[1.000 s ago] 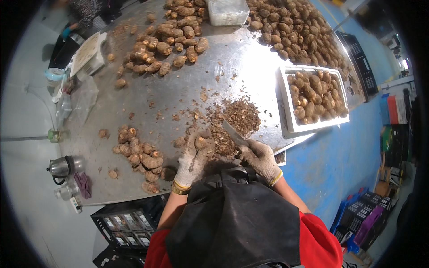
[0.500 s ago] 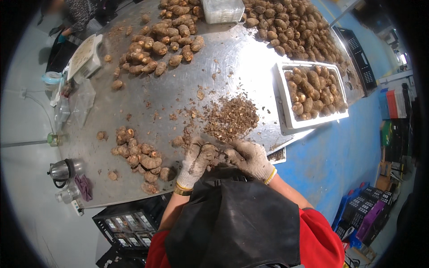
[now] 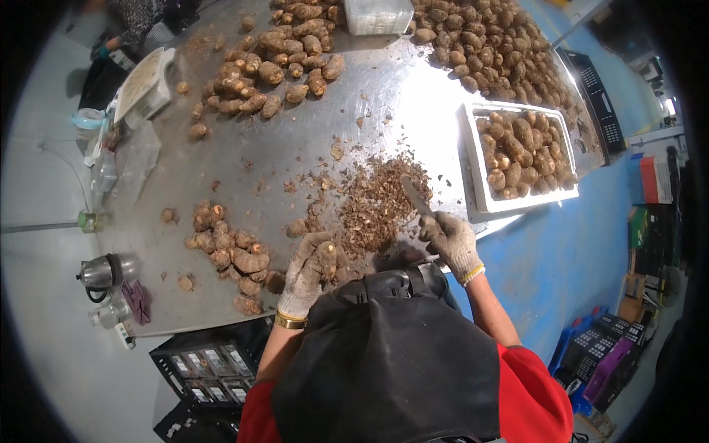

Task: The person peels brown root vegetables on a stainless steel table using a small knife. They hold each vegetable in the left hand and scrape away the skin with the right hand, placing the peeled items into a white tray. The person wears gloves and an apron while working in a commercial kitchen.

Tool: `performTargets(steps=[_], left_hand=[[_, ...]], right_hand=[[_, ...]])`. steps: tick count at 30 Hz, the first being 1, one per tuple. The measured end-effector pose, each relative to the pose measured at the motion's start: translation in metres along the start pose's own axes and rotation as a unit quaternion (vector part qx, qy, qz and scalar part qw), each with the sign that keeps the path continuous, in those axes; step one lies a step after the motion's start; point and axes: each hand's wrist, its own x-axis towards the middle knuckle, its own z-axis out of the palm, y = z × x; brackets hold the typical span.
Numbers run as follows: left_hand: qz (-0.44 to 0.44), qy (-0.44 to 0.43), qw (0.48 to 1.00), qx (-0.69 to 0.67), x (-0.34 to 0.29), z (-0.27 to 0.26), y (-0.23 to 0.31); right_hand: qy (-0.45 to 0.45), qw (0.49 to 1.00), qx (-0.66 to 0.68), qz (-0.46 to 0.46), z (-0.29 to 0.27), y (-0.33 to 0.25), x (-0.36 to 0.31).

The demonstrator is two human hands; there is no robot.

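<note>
My left hand, in a soiled white knit glove, is closed round a brown taro with a pale spot on its upper end. In my right hand, gloved alike, is a knife. Its blade points up and to the left, apart from the taro, over a heap of brown peelings. Close by my left hand lies a single taro. Further left is a small pile of taros on the metal table.
A white foam box of taros stands at the table's right edge. Larger taro heaps lie at the far side, around a clear plastic tub. At left are a white scale and a kettle. Another person is at far left.
My right hand with the knife has swung right and away from the left one, so the blade now shows plainly. My left hand has shifted slightly left, still holding the taro.
</note>
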Motion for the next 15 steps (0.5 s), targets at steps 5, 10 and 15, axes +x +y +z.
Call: performTargets(steps=[5, 10, 15], left_hand=[[-0.022, -0.006, 0.989, -0.144, 0.004, 0.006, -0.005], [-0.061, 0.01, 0.985, -0.162, 0.009, -0.002, -0.022], [-0.119, -0.026, 0.926, -0.356, 0.023, -0.009, -0.029]], right_hand=[[-0.038, 0.991, 0.099, -0.076, 0.025, -0.018, -0.007], [-0.053, 0.991, 0.001, -0.124, 0.027, -0.038, -0.019], [-0.055, 0.991, 0.049, -0.116, 0.025, -0.046, -0.025]])
